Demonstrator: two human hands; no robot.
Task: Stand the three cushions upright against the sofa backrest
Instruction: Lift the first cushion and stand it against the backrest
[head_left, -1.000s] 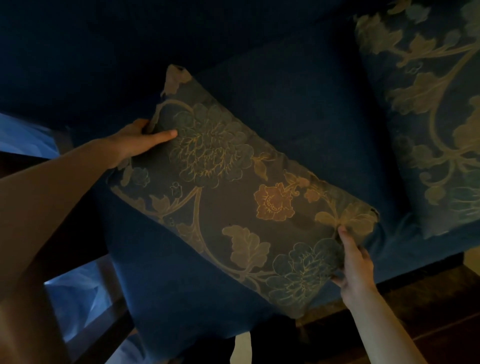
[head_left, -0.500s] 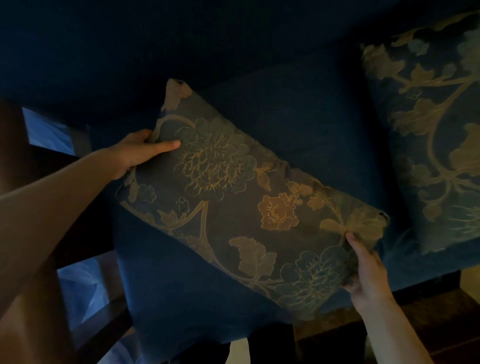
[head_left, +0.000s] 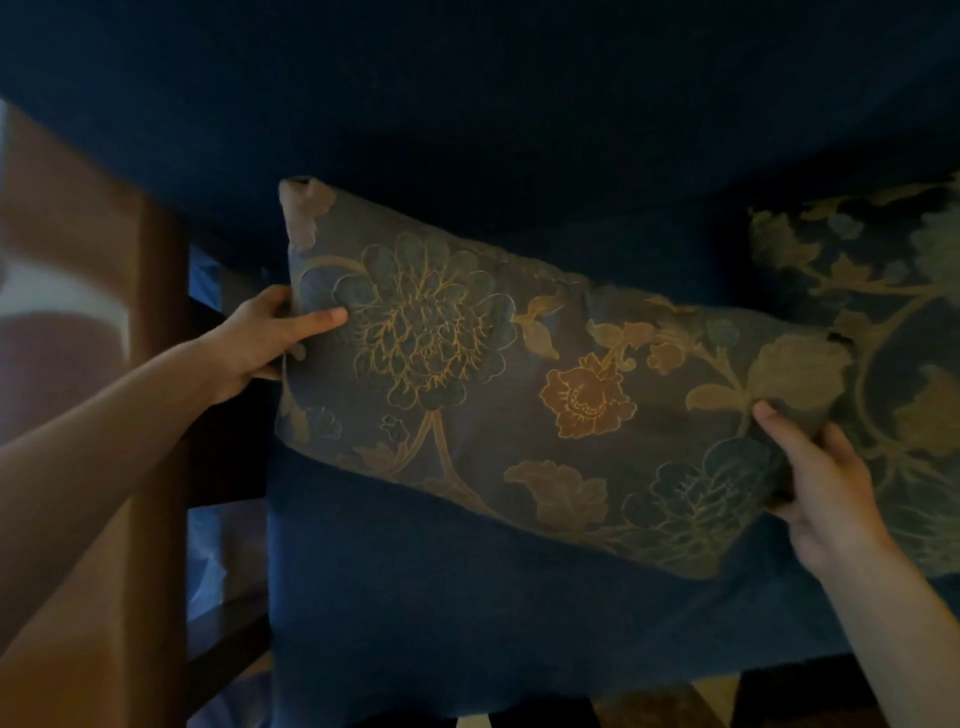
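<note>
a dark blue sofa seat (head_left: 441, 613) is seen nearest, below both forearms. above it, a floral cushion (head_left: 519, 395) is gripped at both short ends: its left edge is clasped by the left hand (head_left: 265, 340), thumb laid across the front, and its lower right corner is pinched by the right hand (head_left: 826, 478). the cushion is held lengthwise, tilted down to the right, before the sofa backrest (head_left: 467, 114). a second floral cushion (head_left: 893, 322) is seen just beside it at the right.

Dim room; dark wooden frame (head_left: 161, 415) left, pale floor (head_left: 470, 722) below.
</note>
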